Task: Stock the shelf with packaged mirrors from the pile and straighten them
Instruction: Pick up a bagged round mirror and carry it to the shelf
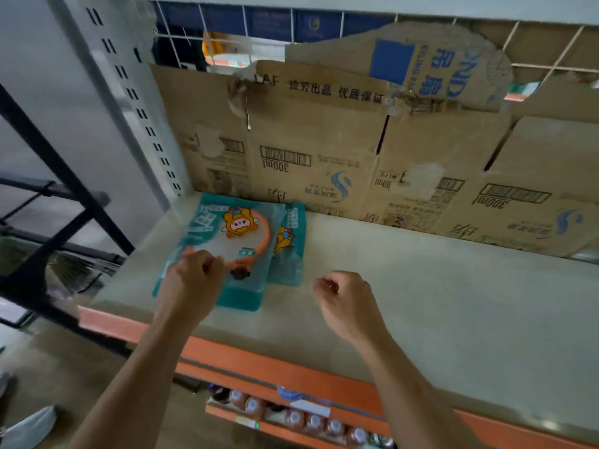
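While my left hand (191, 286) sits on the top packaged mirror (233, 228), its fingers (207, 257) are curled with the tips down on the wrap by the orange rim. Can't tell if they pinch it, too blurred. That pack lies flat at about 10 o'clock on the shelf (421, 303), teal wrap with a cartoon figure. A second packaged mirror (290, 251) is at its 3 o'clock, partly under it, touching. My right hand (348, 303) hovers over bare board at 3 o'clock of the left, well apart from both packs, fingers (327, 281) curled into the palm, holding nothing. Flattened cardboard (324, 140) stands along the back at 12 o'clock. Bottles (311, 419) sit on a lower tier at 6 o'clock.
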